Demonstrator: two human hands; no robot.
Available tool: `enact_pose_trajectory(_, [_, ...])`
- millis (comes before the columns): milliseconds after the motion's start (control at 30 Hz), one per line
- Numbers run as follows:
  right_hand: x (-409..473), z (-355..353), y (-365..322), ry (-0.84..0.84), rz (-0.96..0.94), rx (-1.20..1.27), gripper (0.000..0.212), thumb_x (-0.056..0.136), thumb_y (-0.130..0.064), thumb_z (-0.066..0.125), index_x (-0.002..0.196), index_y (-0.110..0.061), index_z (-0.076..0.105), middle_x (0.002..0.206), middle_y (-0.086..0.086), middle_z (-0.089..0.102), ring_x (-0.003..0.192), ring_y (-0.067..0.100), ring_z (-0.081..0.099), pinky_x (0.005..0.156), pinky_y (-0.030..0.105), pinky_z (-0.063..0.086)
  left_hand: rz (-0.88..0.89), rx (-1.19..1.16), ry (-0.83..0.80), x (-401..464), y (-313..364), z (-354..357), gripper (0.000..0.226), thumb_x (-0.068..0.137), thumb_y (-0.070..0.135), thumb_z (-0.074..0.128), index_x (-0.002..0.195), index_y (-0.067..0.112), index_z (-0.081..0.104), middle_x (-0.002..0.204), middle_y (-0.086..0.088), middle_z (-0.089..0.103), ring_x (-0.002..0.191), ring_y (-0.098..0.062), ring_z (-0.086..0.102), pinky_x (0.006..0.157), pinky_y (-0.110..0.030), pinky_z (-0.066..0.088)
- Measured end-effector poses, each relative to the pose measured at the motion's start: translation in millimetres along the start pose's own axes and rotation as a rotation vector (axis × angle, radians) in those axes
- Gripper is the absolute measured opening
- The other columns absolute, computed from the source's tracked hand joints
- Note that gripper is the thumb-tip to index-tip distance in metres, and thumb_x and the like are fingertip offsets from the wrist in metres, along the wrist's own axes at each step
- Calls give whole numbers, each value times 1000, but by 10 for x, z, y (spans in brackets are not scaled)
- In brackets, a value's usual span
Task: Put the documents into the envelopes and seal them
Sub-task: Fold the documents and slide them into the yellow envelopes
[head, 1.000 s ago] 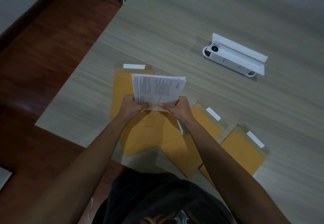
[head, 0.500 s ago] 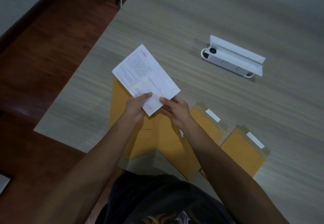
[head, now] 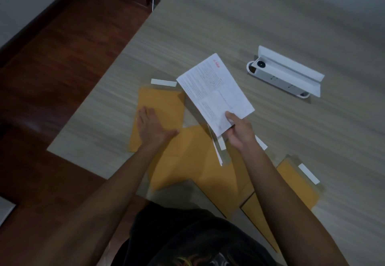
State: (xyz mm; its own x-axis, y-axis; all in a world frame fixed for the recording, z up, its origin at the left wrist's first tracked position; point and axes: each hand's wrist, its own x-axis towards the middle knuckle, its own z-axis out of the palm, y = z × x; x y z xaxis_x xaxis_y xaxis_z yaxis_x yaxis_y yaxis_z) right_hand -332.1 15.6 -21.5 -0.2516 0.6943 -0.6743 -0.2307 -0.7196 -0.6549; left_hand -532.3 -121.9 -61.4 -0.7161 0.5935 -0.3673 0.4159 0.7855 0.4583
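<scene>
Resting flat on the leftmost envelope, the left hand lies with fingers straight and spread, pressing the brown paper down against the desk and gripping nothing. That envelope runs lengthwise away from the person, its mouth at the far end, where a white seal strip lies across it just beyond the brown edge. The left hand sits on the near half, so the opening lies straight ahead of its fingertips and is uncovered.

To the right, the document is held clear of the desk, its long axis tilted away and leftward, the red heading at the far end. Its far left corner hangs close to the envelope's mouth, next to the seal strip. The right hand pinches the near end of the sheets, thumb on top and fingers curled beneath.

The judgement here: the sheets must swing leftward and line up with the envelope's long axis before they can slide in from the far end, and the left hand is the nearer one to lift the mouth open.

Further right, more envelopes lie fanned along the near edge with their strips showing, well apart from a white boxed device beyond.
</scene>
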Motion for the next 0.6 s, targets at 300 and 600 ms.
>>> enact_pose_trajectory(300, [-158, -198, -256, 98, -94, -467, 22, 87, -9, 69, 108, -7, 67, 111, 8, 72, 98, 25, 70, 83, 44, 59, 363, 272, -368, 245, -375, -446, 94, 52, 29, 95, 131, 20, 45, 153, -6, 16, 139, -27, 30, 106, -41, 41])
enact_pose_trajectory(600, [-256, -138, -379, 164, -429, -941, 29, 91, -16, 64, 119, -11, 65, 108, -7, 64, 93, 12, 63, 64, 16, 49, 368, 347, -228, 146, -63, -125, 119, 46, 81, 74, 146, 36, 26, 138, -18, 26, 135, -37, 24, 112, -65, 13])
